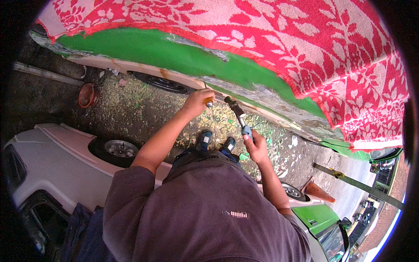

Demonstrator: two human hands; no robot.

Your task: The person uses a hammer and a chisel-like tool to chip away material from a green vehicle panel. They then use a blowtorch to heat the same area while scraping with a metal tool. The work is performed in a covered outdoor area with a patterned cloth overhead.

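My left hand (pixel 197 103) grips a hand tool with an amber handle (pixel 208 101), held against the lower side panel of a green car body (pixel 131 48), at its pale, scraped sill (pixel 218 89). My right hand (pixel 257 149) is closed on the blue grip of a hammer (pixel 235 107), whose dark metal head is just right of and below the amber tool's blade. The car's panel has bare, rough patches in the green paint. A red and white floral cloth (pixel 314 43) drapes over the car above.
Behind me stands a pale pink and green car (pixel 61 161). An orange bucket (pixel 87 96) and a long bar (pixel 48 73) lie at left. An orange cone (pixel 317 191) and a post (pixel 362 185) are at right. Paint flakes (pixel 131 109) cover the ground around my shoes.
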